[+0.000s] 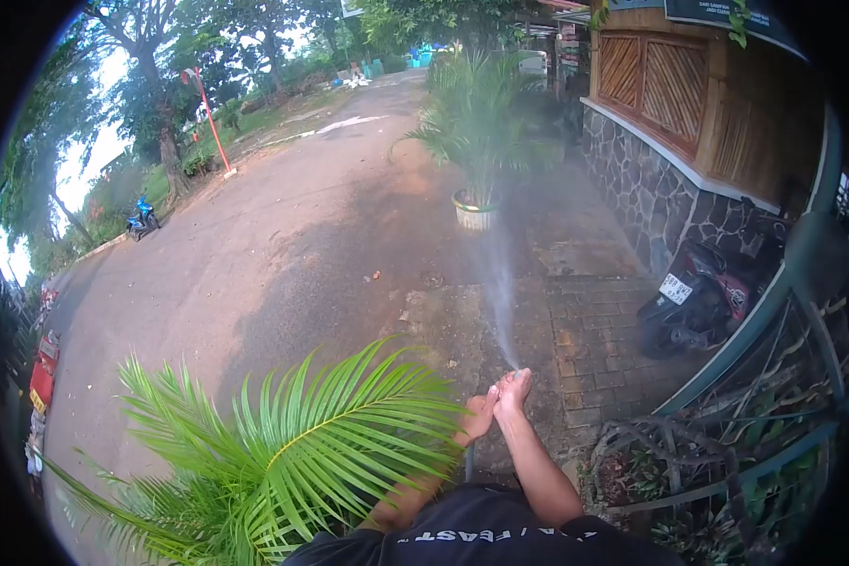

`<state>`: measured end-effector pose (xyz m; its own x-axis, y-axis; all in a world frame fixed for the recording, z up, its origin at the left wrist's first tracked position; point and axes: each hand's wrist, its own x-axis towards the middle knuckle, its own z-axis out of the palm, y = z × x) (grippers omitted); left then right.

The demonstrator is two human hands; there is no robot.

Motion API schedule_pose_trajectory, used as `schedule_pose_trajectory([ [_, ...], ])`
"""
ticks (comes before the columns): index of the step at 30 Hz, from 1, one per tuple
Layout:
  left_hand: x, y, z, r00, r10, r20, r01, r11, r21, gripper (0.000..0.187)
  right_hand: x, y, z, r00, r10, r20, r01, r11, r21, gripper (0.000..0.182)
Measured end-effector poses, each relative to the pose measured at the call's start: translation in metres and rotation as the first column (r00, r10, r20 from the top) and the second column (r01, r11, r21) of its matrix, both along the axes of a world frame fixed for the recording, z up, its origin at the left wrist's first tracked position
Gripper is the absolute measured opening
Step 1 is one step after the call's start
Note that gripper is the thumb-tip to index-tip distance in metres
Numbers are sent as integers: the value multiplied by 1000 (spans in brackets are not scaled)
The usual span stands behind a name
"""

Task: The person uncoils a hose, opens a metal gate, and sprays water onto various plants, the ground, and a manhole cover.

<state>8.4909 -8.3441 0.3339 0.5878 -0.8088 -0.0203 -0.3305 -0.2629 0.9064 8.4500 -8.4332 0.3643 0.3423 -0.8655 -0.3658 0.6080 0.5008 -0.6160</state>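
Observation:
My right hand (512, 389) is closed around the end of a water hose, whose nozzle end barely shows at the fingertips. Close beside it, my left hand (482, 407) is closed on the hose a little lower, with its fingers partly hidden. A short piece of the hose (469, 460) hangs below that hand. From the hose end a spray of water (503, 302) shoots forward and fans into mist. The spray reaches toward a potted palm (481, 127) in a pale ribbed pot (475, 217). Green palm fronds (321, 439) cover part of my left forearm.
A parked motorcycle (698, 297) stands at right on paving bricks, before a stone-based wall (623, 160). A green metal rail (755, 330) and tangled branches (670, 453) border my right side. The road (189, 292) runs along the left, with a blue scooter (142, 219) at its far edge.

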Motion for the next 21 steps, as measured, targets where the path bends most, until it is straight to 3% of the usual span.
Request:
schedule_pose_trajectory([
  [8,-2,-2,-8,999,-31,-16,32,994,101,78,1,-13,-44,993,-115,-7,115,974,196,45],
  [12,1,-7,-5,997,-68,-39,69,998,5,78,2,-4,-11,984,-178,-31,180,977,116,41],
  [14,-3,-4,4,998,-58,-15,56,996,-66,77,1,-1,-4,995,-102,23,102,995,-9,44],
  [21,2,9,31,998,-65,19,67,981,-183,73,0,16,34,997,-76,13,77,992,-96,39],
])
